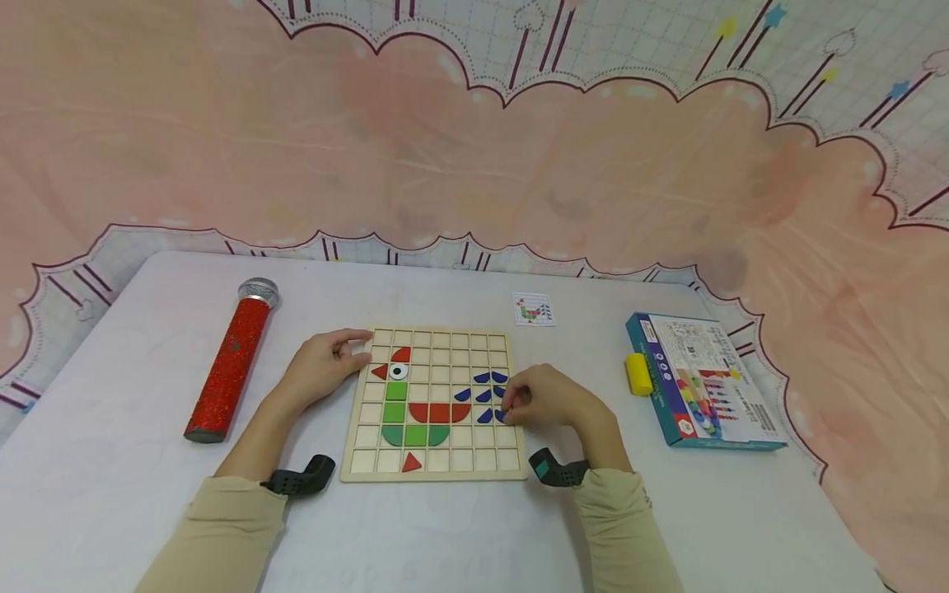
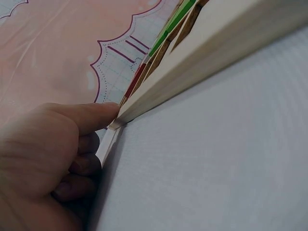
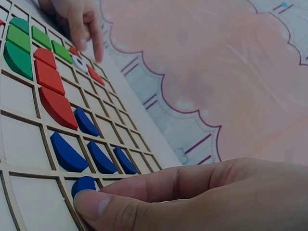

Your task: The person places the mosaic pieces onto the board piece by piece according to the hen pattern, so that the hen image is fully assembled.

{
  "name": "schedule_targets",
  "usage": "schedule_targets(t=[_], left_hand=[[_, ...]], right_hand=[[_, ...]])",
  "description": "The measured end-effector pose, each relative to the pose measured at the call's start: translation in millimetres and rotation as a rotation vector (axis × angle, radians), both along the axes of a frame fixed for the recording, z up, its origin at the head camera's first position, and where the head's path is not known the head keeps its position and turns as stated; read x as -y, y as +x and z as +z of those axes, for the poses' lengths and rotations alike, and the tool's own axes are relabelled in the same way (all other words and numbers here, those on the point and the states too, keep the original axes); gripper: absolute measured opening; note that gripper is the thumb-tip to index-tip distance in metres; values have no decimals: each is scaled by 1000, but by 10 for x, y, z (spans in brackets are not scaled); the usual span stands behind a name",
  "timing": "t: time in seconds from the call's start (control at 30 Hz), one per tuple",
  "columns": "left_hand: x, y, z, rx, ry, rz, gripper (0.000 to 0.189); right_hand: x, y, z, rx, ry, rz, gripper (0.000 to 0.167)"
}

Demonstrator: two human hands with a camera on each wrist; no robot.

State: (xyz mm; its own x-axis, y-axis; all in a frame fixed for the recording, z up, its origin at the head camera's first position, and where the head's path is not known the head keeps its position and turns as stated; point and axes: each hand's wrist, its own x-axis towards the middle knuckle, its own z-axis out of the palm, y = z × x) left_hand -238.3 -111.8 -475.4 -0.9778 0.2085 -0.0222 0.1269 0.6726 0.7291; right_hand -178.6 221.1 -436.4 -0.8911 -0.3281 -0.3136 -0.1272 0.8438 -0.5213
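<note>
A wooden grid board [image 1: 433, 476] lies on the table with coloured pieces set in its cells. Green squares [image 1: 396, 413], red pieces [image 1: 439, 413], dark green quarter-rounds [image 1: 439, 435] and a white eye disc [image 1: 398, 371] form a bird shape. Blue curved pieces [image 1: 463, 395] fill several cells at the right. My right hand [image 1: 544, 394] pinches a blue curved piece [image 3: 84, 185] between thumb and forefinger, low over a cell at the board's right side; it hides part of the blue group. My left hand [image 1: 317, 366] rests its thumb and forefinger against the board's upper left edge.
A small picture card [image 1: 534, 310] lies behind the board. To the right are a yellow cylinder [image 1: 638, 375] and a blue game box [image 1: 712, 383]. A red glittery microphone [image 1: 231, 362] lies at the left. Patterned cloth hangs behind the table.
</note>
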Motion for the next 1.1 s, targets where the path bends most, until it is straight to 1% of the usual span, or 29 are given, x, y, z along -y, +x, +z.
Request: schedule_targets(t=[0.17, 0.3, 0.4, 0.53, 0.6, 0.73, 0.9, 1.0, 1.1], left_hand=[[-7, -4, 9, 4, 1, -2, 42], [-1, -18, 7, 0, 0, 1, 42], [8, -20, -2, -3, -1, 4, 42], [14, -17, -16, 1, -5, 2, 43], [10, -16, -19, 1, -7, 0, 43], [9, -9, -15, -6, -4, 1, 43], [12, -5, -12, -4, -1, 4, 43], [14, -3, -18, 2, -4, 6, 43], [5, -12, -26, 0, -3, -1, 43]], right_hand=[[-3, -6, 11, -8, 7, 1, 11], [-50, -23, 35, -2, -26, -21, 11], [-148, -37, 25, -33, -67, -92, 19], [-310, -52, -51, -81, -89, -203, 27], [-360, -61, -94, -82, -92, -229, 28], [-368, -80, -159, -87, -108, -223, 26], [-333, -90, -174, -104, -111, -221, 14], [-325, -84, -165, -111, -89, -231, 10], [-331, -73, -151, -121, -56, -246, 9]])
